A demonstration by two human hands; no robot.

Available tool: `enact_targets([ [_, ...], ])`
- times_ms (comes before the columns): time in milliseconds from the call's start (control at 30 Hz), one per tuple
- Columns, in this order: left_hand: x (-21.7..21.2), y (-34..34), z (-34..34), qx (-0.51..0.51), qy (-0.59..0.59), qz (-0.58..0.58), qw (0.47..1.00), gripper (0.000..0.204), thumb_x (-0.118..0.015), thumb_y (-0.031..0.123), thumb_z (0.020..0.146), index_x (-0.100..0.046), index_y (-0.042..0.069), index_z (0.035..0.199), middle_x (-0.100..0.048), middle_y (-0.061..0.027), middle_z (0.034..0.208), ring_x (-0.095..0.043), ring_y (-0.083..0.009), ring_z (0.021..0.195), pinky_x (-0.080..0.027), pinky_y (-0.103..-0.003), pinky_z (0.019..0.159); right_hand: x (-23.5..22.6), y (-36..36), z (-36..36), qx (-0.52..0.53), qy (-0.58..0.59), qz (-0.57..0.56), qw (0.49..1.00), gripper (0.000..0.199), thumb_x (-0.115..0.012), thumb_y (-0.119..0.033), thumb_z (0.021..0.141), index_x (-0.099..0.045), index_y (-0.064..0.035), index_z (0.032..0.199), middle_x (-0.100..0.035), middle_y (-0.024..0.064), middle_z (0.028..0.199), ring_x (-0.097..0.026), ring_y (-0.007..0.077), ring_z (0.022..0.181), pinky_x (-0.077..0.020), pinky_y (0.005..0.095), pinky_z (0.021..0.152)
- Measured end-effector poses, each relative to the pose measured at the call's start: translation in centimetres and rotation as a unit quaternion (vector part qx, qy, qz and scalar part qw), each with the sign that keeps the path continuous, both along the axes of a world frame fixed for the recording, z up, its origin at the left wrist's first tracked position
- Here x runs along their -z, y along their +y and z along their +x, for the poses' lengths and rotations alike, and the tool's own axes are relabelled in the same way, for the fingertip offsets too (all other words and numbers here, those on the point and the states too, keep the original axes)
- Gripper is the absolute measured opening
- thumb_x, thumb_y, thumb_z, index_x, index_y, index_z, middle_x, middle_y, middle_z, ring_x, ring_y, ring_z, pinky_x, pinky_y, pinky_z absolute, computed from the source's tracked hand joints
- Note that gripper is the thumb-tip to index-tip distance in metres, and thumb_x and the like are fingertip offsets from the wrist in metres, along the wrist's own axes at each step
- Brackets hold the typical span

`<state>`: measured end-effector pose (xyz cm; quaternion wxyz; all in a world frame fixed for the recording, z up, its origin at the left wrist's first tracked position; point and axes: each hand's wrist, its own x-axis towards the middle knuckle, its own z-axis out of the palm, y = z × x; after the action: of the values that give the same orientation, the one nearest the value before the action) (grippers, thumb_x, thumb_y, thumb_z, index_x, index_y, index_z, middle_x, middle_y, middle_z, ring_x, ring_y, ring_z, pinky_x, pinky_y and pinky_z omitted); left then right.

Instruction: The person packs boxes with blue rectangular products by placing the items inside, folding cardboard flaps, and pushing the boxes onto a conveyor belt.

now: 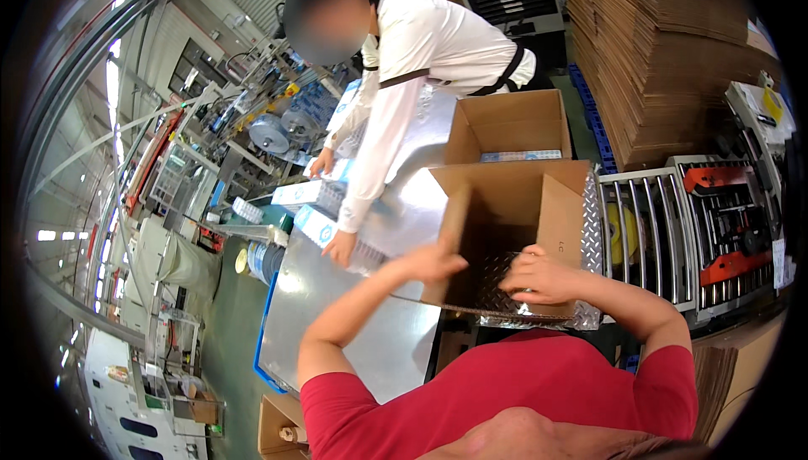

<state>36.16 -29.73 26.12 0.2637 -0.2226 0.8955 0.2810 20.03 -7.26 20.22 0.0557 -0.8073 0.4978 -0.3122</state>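
Observation:
An opened cardboard box (562, 220) stands right in front of me with its flaps up and its inside dark. My left hand (433, 262) is over the box's left edge, its fingers smeared by motion. My right hand (539, 276) is at the near right of the opening, beside the right flap, with its fingers curled. What those fingers hold, if anything, is hidden. Below them lies a patterned dark surface (497, 296), and shiny silvery material (587, 313) shows at the box's near right corner.
Across the metal table (353, 338), a person in white (442, 35) handles blue-and-white packs (316, 226). Beyond my box stands a second open box (509, 119) with a similar pack inside. A roller conveyor (644, 237) runs on the right, near tall stacks of flat cardboard (648, 47).

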Motion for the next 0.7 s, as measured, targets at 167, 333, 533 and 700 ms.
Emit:
enact_targets([
  [167,2.0,-0.7,4.1,0.237,0.054,0.176,0.954,0.06,-0.043,0.051,0.09,-0.043,0.007,0.131,-0.059,-0.0189,0.108,-0.056,-0.0279,0.101,-0.043,-0.038,0.086,5.2,-5.6,2.7,0.031,0.158,0.126,0.979,0.076,-0.064,-0.04,0.077,-0.029,-0.0146,0.139,-0.017,0.0178,0.146,-0.015,0.0283,0.137,-0.0132,0.0522,0.108],
  [333,1.4,-3.2,4.8,0.175,-0.047,0.111,0.977,0.072,-0.053,0.057,0.082,-0.034,0.016,0.138,-0.04,-0.0192,0.135,-0.043,-0.0346,0.119,-0.034,-0.041,0.099,7.9,-6.7,-1.2,-0.039,0.202,0.116,0.972,0.052,-0.064,-0.035,0.077,-0.051,-0.0143,0.123,-0.041,0.0098,0.134,-0.032,0.0281,0.13,-0.0225,0.0514,0.106],
  [533,8.7,-4.2,-0.5,-0.059,0.335,-0.218,0.915,0.12,-0.074,0.056,0.054,-0.013,0.003,0.142,-0.017,-0.0221,0.145,-0.021,-0.0373,0.132,-0.024,-0.045,0.105,-4.9,-6.4,-13.7,0.497,0.168,-0.128,0.842,0.036,-0.053,-0.032,0.083,-0.059,0.0019,0.094,-0.061,0.0195,0.1,-0.056,0.033,0.098,-0.0428,0.0442,0.084],
  [700,15.0,-5.0,-0.5,-0.259,0.645,-0.001,0.719,0.111,-0.062,0.06,0.071,-0.006,-0.006,0.14,-0.009,-0.0247,0.147,-0.012,-0.0358,0.136,-0.013,-0.041,0.11,4.4,2.1,-4.7,0.41,0.145,0.231,0.87,0.073,-0.061,-0.042,0.077,-0.036,-0.0057,0.134,-0.023,0.0204,0.144,-0.019,0.0329,0.135,-0.0254,0.0498,0.104],
])
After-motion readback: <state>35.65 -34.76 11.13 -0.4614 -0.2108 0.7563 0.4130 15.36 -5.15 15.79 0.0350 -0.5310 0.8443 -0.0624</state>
